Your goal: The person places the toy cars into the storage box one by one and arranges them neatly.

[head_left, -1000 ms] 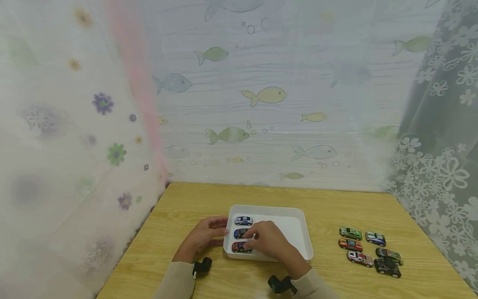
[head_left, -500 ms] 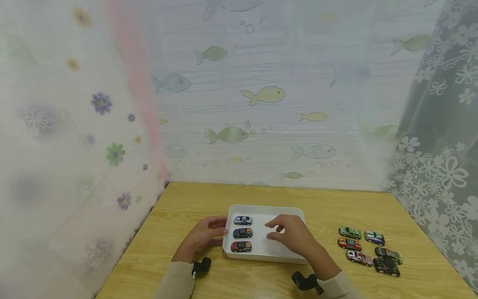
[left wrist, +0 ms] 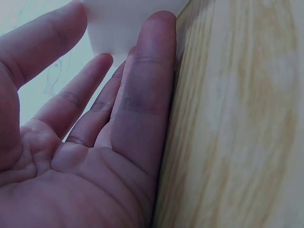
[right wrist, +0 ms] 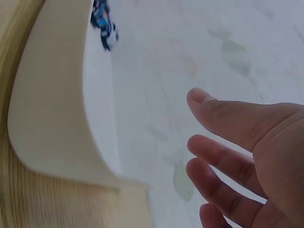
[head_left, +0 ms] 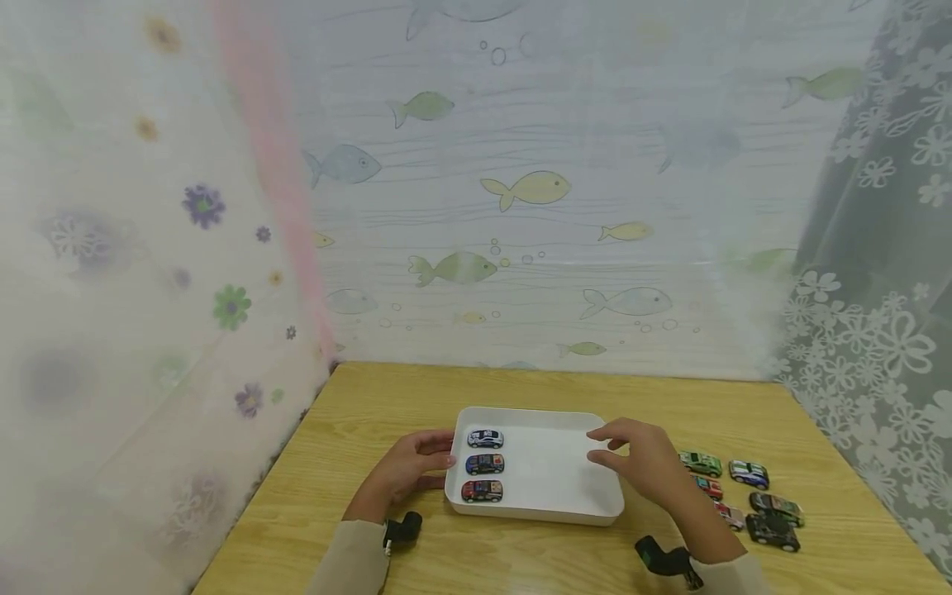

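Note:
My left hand point(head_left: 407, 467) touches the left wall of a white tray point(head_left: 550, 464); in the left wrist view its fingers lie fairly straight, fingertips near the white wall point(left wrist: 111, 28). Inside the tray, along its left side, a white toy car point(head_left: 486, 439), a blue toy car point(head_left: 485, 464) and a red toy car point(head_left: 482, 492) form a column. Over the tray's right rim hovers my right hand point(head_left: 645, 459), thumb and fingers apart, holding nothing. The right wrist view shows that hand point(right wrist: 266, 156) beside the tray's wall point(right wrist: 52, 104).
Right of the tray, several toy cars sit in a loose cluster on the wooden table point(head_left: 387, 388): a green car point(head_left: 701, 464), a white-blue one point(head_left: 749, 473), a black one point(head_left: 773, 531) and others. My right hand and forearm partly cover the cluster. Patterned curtains point(head_left: 535, 248) surround the table.
My right hand has let go of the red toy car at the tray's left and moved right, to the right rim. The left hand stays in place.

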A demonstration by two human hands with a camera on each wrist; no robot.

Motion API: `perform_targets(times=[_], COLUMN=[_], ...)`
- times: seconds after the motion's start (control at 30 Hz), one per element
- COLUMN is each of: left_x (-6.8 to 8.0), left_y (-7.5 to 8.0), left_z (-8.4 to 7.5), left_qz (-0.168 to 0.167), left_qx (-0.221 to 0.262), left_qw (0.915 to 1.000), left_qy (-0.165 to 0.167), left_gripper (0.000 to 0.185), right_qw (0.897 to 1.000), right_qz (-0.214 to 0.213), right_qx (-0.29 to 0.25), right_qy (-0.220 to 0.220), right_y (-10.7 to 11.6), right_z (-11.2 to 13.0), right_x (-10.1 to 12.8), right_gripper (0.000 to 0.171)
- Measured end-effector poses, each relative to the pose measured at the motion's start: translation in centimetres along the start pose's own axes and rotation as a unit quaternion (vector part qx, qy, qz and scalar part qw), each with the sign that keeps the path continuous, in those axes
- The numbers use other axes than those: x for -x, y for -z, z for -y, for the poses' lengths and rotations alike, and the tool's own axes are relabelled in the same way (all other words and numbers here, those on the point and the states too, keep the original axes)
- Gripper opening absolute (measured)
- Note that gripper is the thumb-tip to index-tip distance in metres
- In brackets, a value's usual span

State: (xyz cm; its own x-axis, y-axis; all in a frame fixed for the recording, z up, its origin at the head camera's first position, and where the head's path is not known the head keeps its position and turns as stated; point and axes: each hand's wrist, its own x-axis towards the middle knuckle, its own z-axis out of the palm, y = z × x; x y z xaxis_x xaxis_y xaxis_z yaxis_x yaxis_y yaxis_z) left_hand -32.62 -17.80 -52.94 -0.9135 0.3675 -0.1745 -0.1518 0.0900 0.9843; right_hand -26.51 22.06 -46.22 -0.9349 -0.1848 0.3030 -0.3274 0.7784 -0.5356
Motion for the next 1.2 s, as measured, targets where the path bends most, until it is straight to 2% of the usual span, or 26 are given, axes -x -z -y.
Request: perform_targets(times=[0.27,0.43,0.6,0.87,1.2], left_x=[-0.1,-0.2,0.0,0.1,0.0], left_y=[0.1,0.0,-0.1,-0.1,-0.1], left_z=[0.1,0.2,0.3,0.1,0.1], left_qz=[0.002,0.006,0.007,0.001,0.000], left_qx=[0.006,0.012,0.018,0.022,0.022], left_qw=[1.0000,0.9999,0.9998,0.9998,0.9998], left_qy=[0.002,0.004,0.005,0.005,0.003], left_gripper=[0.061,0.062,0.062,0.062,0.060], right_qw=[0.999,0.997,0.995,0.989,0.982], right_qz=[-0.026,-0.025,-0.030,0.011,0.052], right_qx=[0.015,0.021,0.031,0.034,0.030], right_qy=[-0.032,-0.070,-0.086,-0.142,-0.179], right_y=[2.2,3.9,5.2,6.4,6.5], right_z=[-3.3,-5.5,-8.2,-11.2,-13.0], right_x=[1.1,2.0,2.8,3.9,4.1], right_gripper=[0.032,0.038,0.047,0.056,0.058])
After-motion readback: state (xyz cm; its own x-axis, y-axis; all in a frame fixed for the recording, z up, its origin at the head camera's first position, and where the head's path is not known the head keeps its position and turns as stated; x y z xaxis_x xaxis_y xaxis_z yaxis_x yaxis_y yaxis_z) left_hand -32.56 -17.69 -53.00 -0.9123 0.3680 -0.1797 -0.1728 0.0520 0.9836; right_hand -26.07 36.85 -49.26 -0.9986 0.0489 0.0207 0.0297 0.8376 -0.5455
